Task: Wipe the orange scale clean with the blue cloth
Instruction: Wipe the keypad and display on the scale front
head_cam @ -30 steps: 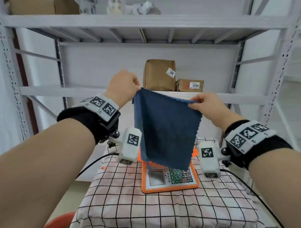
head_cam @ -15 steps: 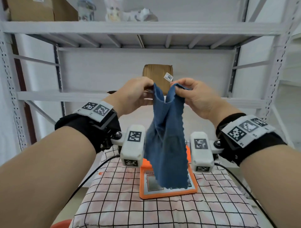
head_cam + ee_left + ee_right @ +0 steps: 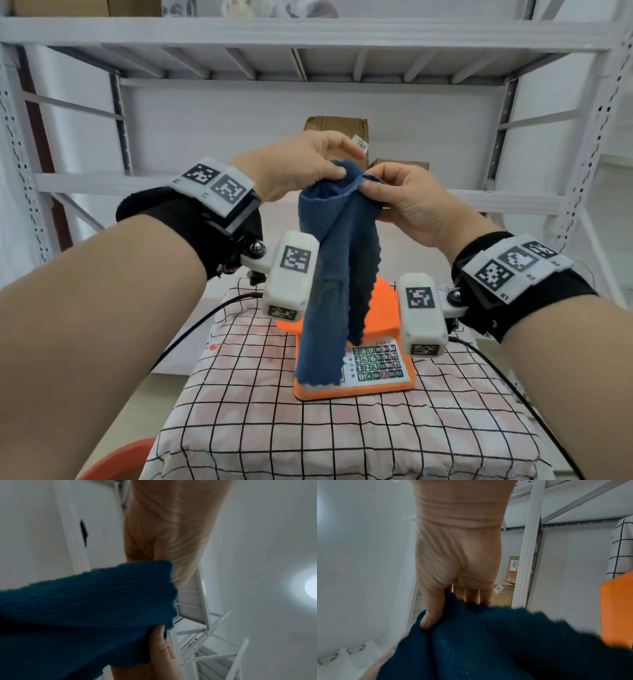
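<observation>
The blue cloth (image 3: pixel 334 260) hangs folded lengthwise in the air, its lower end dangling over the orange scale (image 3: pixel 380 359). My left hand (image 3: pixel 301 164) pinches the cloth's top from the left and my right hand (image 3: pixel 400 195) pinches it from the right, the two close together. The scale lies flat on a checked cover (image 3: pixel 308 428), its keypad (image 3: pixel 376 363) showing to the right of the cloth; its display is hidden behind the cloth. In the left wrist view the cloth (image 3: pixel 85 608) fills the lower left. In the right wrist view my thumb presses on the cloth (image 3: pixel 488 642), with the scale (image 3: pixel 616 615) at the right edge.
A white metal shelf rack (image 3: pixel 308 31) stands behind and around the scale. Brown cardboard boxes (image 3: pixel 337 125) with number labels sit on its middle shelf. A red-orange round object (image 3: pixel 116 459) shows at the lower left. Black cables (image 3: pixel 191 329) run from both wrist cameras.
My hands came together from holding the cloth spread wide, folding it into a narrow hanging strip. The hands and cloth have since dropped a little lower over the scale.
</observation>
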A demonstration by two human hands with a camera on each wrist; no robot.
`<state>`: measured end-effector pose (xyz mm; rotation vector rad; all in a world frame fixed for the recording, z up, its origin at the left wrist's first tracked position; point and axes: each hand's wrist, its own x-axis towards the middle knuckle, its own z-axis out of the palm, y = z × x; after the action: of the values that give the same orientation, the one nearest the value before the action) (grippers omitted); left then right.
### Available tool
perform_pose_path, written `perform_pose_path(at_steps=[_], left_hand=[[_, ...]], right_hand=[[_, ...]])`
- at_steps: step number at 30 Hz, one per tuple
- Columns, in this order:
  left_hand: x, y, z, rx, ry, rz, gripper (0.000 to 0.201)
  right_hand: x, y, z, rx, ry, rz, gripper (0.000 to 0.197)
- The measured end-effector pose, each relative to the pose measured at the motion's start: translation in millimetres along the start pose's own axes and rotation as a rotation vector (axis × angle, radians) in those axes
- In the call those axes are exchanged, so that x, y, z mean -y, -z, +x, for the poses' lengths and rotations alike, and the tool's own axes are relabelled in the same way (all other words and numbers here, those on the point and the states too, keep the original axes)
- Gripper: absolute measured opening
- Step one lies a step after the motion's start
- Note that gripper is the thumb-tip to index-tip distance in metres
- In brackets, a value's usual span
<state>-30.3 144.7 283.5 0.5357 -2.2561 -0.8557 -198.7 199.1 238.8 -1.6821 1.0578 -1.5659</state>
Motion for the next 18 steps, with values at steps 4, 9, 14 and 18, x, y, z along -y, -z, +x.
perform_pose_path(at_steps=[4, 9, 14, 18], left_hand=[[4, 2, 0, 0.051, -0.019, 0.087, 0.029], [14, 4, 0, 0.017, -0.006, 0.251, 0.021], [19, -5, -11, -0.143, 0.057, 0.08, 0.032], [37, -27, -32, 0.009, 0.115, -0.143, 0.041]], right_hand=[[-3, 3, 2, -0.027, -0.017, -0.087, 0.01], [0, 2, 6, -0.119, -0.013, -0.241, 0.015], [3, 0, 11, -0.269, 0.014, -0.318, 0.018], [3, -1, 15, -0.341, 0.049, -0.372, 0.016]])
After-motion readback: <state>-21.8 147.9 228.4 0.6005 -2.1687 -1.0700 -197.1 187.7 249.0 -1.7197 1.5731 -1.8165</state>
